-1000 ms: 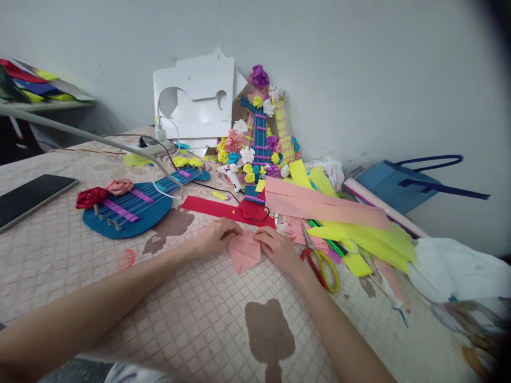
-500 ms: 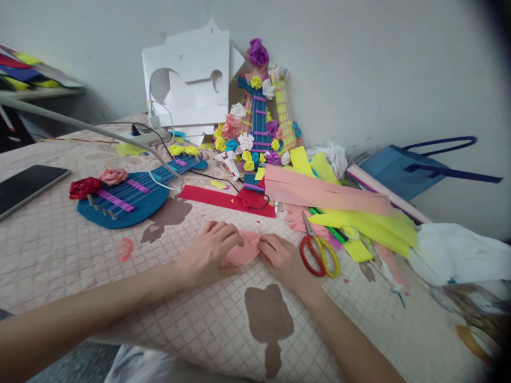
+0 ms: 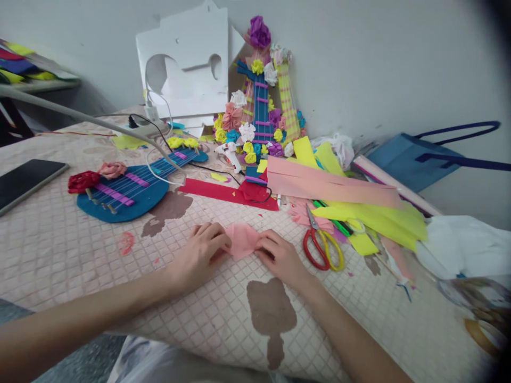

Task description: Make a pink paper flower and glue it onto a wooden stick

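Note:
Between my two hands is a small piece of pink crepe paper [image 3: 242, 240], held just over the patterned tablecloth. My left hand [image 3: 205, 249] pinches its left edge, thumb and fingers closed on it. At the opposite edge my right hand [image 3: 279, 254] grips the paper with closed fingertips. Scissors [image 3: 322, 247] with one red and one yellow handle lie right of my right hand. Beyond the hands stretches a red paper strip [image 3: 223, 194]. To the left lies a blue guitar-shaped craft [image 3: 123, 199] with red and pink paper flowers.
Pink [image 3: 327, 183] and yellow paper sheets [image 3: 383, 226] pile up at the right. A white glue gun [image 3: 229, 155] with a black cord stands behind the red strip. Flower-covered paper guitars [image 3: 261, 106] lean on the wall. A phone [image 3: 30, 183] lies far left, and a blue bag [image 3: 415, 159] far right.
My left hand has shifted slightly left and its fingers have closed on the paper's edge. The pink paper now shows more openly spread between both hands. The view has tilted slightly.

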A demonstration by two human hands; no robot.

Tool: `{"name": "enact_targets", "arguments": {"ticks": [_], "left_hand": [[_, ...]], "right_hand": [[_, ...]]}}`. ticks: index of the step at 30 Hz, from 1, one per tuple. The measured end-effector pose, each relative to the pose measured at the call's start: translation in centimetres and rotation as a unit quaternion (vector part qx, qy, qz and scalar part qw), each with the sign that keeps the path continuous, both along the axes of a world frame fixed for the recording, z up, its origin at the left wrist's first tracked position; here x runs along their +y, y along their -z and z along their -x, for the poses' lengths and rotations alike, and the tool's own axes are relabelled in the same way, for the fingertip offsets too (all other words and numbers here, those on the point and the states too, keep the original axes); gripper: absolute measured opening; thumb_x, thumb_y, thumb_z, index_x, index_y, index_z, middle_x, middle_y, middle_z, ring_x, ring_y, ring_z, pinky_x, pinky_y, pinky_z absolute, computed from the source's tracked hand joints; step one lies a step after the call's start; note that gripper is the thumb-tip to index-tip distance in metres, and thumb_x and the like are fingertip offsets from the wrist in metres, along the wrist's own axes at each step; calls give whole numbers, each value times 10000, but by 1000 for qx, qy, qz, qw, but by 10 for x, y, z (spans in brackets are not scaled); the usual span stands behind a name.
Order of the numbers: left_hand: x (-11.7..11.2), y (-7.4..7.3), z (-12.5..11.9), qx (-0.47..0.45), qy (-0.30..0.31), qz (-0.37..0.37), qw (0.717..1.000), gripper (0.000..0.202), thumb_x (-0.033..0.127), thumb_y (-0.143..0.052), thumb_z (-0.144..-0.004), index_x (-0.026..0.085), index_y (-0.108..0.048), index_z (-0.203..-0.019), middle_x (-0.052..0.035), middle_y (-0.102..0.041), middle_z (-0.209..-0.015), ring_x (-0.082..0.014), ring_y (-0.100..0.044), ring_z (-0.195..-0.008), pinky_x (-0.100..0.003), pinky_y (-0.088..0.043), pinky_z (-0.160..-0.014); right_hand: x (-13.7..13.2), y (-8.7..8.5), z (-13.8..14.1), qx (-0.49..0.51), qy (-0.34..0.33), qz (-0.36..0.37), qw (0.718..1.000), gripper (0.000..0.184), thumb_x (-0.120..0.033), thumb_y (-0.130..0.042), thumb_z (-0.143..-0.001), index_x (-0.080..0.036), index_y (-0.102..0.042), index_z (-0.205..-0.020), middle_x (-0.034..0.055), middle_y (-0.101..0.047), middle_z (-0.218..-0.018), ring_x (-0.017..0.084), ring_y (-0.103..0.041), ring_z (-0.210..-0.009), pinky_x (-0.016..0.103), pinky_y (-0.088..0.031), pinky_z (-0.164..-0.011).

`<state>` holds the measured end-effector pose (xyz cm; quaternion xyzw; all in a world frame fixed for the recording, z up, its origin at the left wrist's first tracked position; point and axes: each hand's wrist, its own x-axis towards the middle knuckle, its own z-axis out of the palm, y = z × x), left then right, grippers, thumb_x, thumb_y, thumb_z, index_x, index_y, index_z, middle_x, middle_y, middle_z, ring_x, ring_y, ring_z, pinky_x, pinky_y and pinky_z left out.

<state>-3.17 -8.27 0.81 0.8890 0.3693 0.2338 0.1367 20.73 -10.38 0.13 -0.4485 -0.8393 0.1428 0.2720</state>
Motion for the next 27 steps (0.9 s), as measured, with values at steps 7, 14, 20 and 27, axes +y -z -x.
{"name": "enact_targets", "arguments": {"ticks": [7, 14, 20, 27], "left_hand": [[7, 6, 1, -25, -36, 50, 998, 51, 193, -541, -831, 198, -588, -813, -25, -557, -900, -195, -511, -889, -348, -373, -781], [10, 5, -3, -39, -52, 69, 996, 49, 205, -567, -806, 183, -591, -768, -21, -564, -850, -187, -521, -856, -327, -374, -747], [11, 8, -4, -14, -64, 52, 996, 96, 237, -548, -823, 183, -594, -760, -24, -580, -838, -193, -523, -840, -334, -342, -720], [13, 7, -5, 0, -67, 58, 996, 146, 300, -570, -818, 179, -594, -741, -31, -593, -827, -211, -524, -855, -341, -343, -722]], "right_hand": [[2, -2, 2, 40, 40, 56, 997, 94, -133, -552, -826, -213, -591, -856, 17, -566, -896, 128, -559, -752, 244, -452, -652], [2, -6, 10, 46, 92, 85, 991, 69, -148, -560, -818, -199, -569, -773, 8, -538, -835, 125, -524, -704, 239, -414, -611], [1, -4, 13, 52, 111, 76, 989, 73, -171, -561, -821, -197, -558, -753, 6, -528, -823, 122, -518, -690, 238, -401, -600], [2, -4, 18, 24, 128, 68, 989, 106, -197, -560, -834, -200, -563, -728, -1, -547, -798, 117, -520, -661, 242, -389, -586]]}}
